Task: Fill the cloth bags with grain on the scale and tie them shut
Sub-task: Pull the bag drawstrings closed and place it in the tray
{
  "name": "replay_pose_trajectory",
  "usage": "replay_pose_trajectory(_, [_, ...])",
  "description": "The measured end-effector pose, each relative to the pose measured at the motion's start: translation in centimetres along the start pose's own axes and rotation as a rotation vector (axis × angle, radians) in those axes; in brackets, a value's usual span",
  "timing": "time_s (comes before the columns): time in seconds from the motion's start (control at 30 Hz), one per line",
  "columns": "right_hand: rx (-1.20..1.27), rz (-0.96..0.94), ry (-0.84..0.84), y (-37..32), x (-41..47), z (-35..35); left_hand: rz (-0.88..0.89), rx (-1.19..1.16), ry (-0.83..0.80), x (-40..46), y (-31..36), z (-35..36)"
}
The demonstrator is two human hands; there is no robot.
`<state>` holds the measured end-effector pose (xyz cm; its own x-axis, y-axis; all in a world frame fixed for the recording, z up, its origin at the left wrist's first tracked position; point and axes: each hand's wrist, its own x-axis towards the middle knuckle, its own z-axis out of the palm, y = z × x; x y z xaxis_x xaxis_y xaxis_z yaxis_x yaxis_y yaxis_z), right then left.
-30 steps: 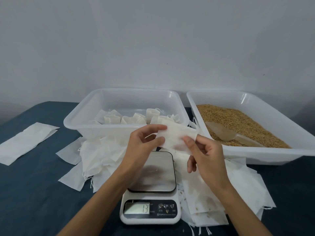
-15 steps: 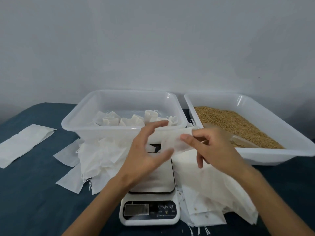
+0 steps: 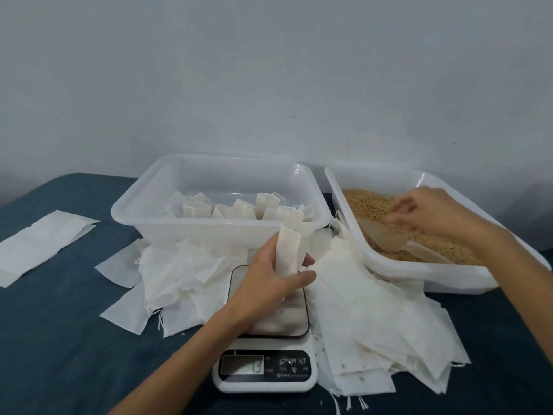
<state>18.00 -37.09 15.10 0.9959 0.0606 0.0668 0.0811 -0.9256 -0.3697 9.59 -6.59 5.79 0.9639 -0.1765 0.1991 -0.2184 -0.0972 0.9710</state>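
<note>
My left hand (image 3: 273, 281) grips a white cloth bag (image 3: 288, 250) upright over the steel platform of the scale (image 3: 266, 366), whose display reads 13. My right hand (image 3: 425, 212) is blurred above the brown grain (image 3: 377, 211) in the right-hand tub (image 3: 443, 280). Its fingers hang just above the clear plastic scoop (image 3: 389, 238) lying in the grain; whether they touch it I cannot tell.
A second white tub (image 3: 209, 232) behind the scale holds several filled cloth bags (image 3: 239, 209). Flat empty bags lie in heaps left (image 3: 179, 277) and right (image 3: 377, 324) of the scale. A white folded sheet (image 3: 39, 244) lies at far left on the dark blue tablecloth.
My right hand let go of the bag and swung right over the grain tub. My left hand closed round the bag and turned it upright over the scale.
</note>
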Motion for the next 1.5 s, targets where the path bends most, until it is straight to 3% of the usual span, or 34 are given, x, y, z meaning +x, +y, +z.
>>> replay_pose_trajectory(0.1, [-0.306, 0.193, -0.139, 5.2, 1.6, 1.3, -0.010, -0.055, -0.036, 0.0, -0.3, 0.3])
replay_pose_trajectory(0.4, [-0.406, 0.215, -0.197, 7.4, 2.6, 3.1, -0.001, -0.148, -0.059, 0.1, -0.5, 0.2])
replay_pose_trajectory(0.67, [-0.327, 0.248, 0.103, 9.7, 3.1, 1.7, 0.102, -0.104, 0.040, 0.3, -0.6, 0.2])
replay_pose_trajectory(0.93, [-0.788, 0.238, 0.311, 9.4, 4.7, 1.3, 0.152, -0.127, 0.153, 1.0, -0.5, -1.4])
replay_pose_trajectory(1.03, [-0.683, 0.131, 0.237, 9.2, 5.2, 2.0, 0.160, -0.152, 0.217, 1.4, -0.1, -2.2])
replay_pose_trajectory(1.2, [-0.199, 0.047, -0.013, 8.9, 4.8, 3.3, 0.159, -0.117, 0.253, 1.7, 0.0, -2.7])
replay_pose_trajectory(1.5, [0.072, 0.145, -0.010, 10.0, 4.4, 3.2, 0.088, -0.246, 0.149, 1.5, 0.2, -2.6])
